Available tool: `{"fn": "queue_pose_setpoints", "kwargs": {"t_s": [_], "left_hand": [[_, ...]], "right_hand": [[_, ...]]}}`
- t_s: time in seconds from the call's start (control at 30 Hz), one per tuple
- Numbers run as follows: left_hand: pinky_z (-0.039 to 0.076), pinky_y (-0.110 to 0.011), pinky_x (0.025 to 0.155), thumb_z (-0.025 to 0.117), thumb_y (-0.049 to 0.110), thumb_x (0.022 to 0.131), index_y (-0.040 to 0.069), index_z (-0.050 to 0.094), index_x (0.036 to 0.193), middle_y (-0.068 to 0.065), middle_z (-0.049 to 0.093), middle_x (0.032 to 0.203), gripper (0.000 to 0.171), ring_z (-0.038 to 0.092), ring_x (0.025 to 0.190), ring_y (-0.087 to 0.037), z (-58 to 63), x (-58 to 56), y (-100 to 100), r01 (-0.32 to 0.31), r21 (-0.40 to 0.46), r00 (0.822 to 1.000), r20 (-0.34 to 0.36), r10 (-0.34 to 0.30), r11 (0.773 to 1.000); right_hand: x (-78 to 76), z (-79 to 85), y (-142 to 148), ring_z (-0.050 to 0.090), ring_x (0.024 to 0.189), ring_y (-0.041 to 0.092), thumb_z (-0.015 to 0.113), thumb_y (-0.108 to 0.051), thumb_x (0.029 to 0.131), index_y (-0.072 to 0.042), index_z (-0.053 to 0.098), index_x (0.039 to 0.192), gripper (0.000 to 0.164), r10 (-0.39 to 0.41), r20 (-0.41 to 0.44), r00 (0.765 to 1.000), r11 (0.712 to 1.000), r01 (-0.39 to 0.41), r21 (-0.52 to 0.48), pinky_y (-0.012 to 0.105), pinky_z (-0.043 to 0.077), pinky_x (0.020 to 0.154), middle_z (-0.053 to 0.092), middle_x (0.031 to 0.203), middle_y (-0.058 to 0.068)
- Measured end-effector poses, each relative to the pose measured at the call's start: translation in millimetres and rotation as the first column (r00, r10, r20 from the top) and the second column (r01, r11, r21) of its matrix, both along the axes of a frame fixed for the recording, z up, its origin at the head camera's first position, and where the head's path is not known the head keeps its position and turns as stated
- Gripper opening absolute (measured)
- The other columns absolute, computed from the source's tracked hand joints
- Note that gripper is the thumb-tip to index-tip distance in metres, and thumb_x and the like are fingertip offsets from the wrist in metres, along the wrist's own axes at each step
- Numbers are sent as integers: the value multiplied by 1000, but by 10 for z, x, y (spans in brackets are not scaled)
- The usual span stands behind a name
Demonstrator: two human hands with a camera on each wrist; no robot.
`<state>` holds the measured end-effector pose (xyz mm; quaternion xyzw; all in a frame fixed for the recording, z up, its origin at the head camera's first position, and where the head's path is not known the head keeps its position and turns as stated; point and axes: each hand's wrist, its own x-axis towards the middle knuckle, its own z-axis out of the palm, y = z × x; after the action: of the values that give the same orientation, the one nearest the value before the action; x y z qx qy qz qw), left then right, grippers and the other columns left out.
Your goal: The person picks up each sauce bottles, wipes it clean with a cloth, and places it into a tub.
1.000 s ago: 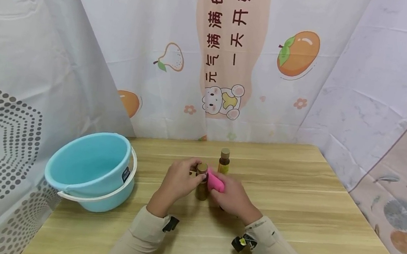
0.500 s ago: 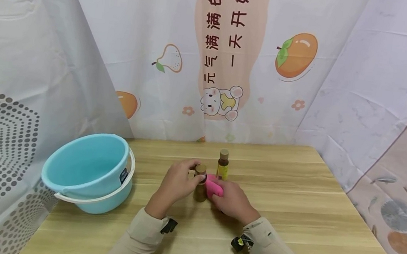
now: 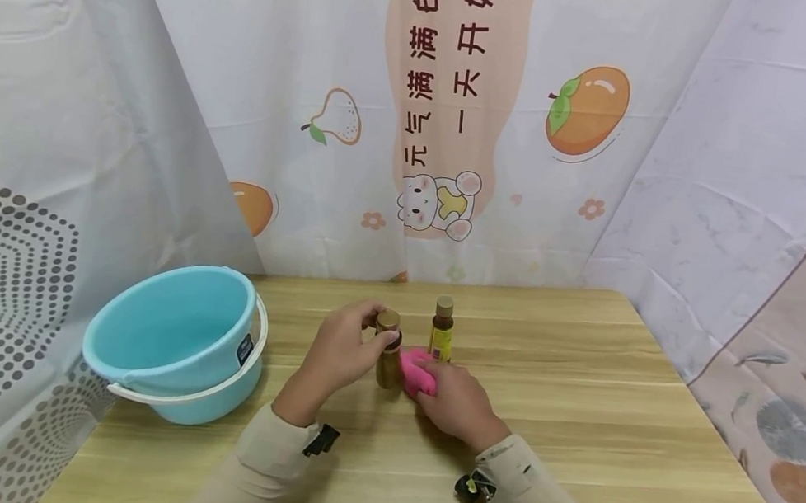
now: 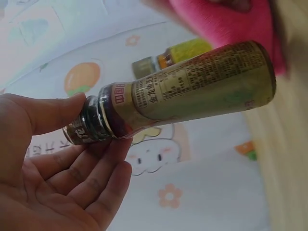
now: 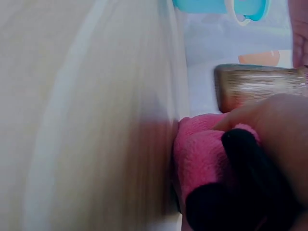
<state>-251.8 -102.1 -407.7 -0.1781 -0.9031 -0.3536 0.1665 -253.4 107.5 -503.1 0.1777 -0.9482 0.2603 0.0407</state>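
Note:
My left hand (image 3: 342, 346) pinches a brown glass sauce bottle (image 4: 202, 86) by its gold-capped neck, thumb on one side and fingers on the other. This bottle has a gold label with fine print, and in the right wrist view its base shows a gap from the tabletop. A bunched pink cloth (image 3: 417, 373) is gripped in my right hand (image 3: 462, 403), low over the table just right of the held bottle. Behind the cloth stands a second, upright bottle (image 3: 441, 340) with a yellow label and gold cap, its lower part hidden.
A light blue bucket (image 3: 171, 325) with a white handle stands at the table's left side. The wood-grain table (image 3: 613, 441) reaches back to a printed curtain (image 3: 302, 215), and more curtains hang on the left and right.
My left hand has moved left with the bottle, drawing it away from the cloth. The right hand shifts slightly left and downward with the cloth. The yellow-labelled bottle stays put.

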Motion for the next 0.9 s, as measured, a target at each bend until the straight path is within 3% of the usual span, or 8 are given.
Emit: {"fn": "queue_pose_setpoints", "kwargs": {"t_s": [0.3, 0.47, 0.63, 0.77, 0.9], "left_hand": [[60, -47, 89, 80, 25, 93, 7, 71, 117, -8, 77, 108, 31, 75, 102, -25, 457, 96, -241, -37, -35, 990, -138, 32, 999], [58, -50, 91, 80, 25, 92, 10, 72, 114, -5, 76, 103, 28, 75, 99, -24, 728, 139, -441, -67, -58, 988, -143, 58, 996], [59, -50, 85, 81, 26, 91, 10, 74, 115, -5, 77, 99, 30, 75, 94, -26, 904, 151, -689, -106, -82, 981, -172, 91, 991], [59, -48, 78, 79, 27, 93, 8, 73, 120, -7, 77, 99, 33, 75, 93, -28, 1040, 140, -874, -125, -85, 983, -146, 112, 989], [57, -43, 75, 75, 32, 95, 8, 71, 124, -10, 76, 103, 37, 74, 93, -27, 1188, 127, -1051, -139, -94, 989, -71, 132, 986]], "right_hand": [[-4, -18, -27, 63, 84, 16, 75, -28, 91, -16, 68, 137, 48, -8, 21, 1000, 999, 7, 39, 37, 52, 67, 74, 113, 7], [14, -26, -28, 60, 79, 15, 73, -26, 91, -16, 68, 138, 48, -8, 17, 1000, 999, 7, 45, 35, 49, 62, 74, 106, 7], [26, -37, -33, 61, 80, 16, 72, -25, 90, -15, 67, 140, 51, -2, 21, 1000, 999, 1, 43, 34, 48, 61, 74, 108, 8], [31, -12, -32, 65, 85, 19, 73, -26, 90, -15, 67, 139, 50, -13, 8, 1000, 998, 13, 55, 38, 51, 64, 75, 110, 10], [31, 11, -30, 66, 90, 20, 74, -28, 91, -16, 67, 139, 50, -26, 19, 999, 998, 25, 56, 40, 53, 67, 74, 117, 10]]}}
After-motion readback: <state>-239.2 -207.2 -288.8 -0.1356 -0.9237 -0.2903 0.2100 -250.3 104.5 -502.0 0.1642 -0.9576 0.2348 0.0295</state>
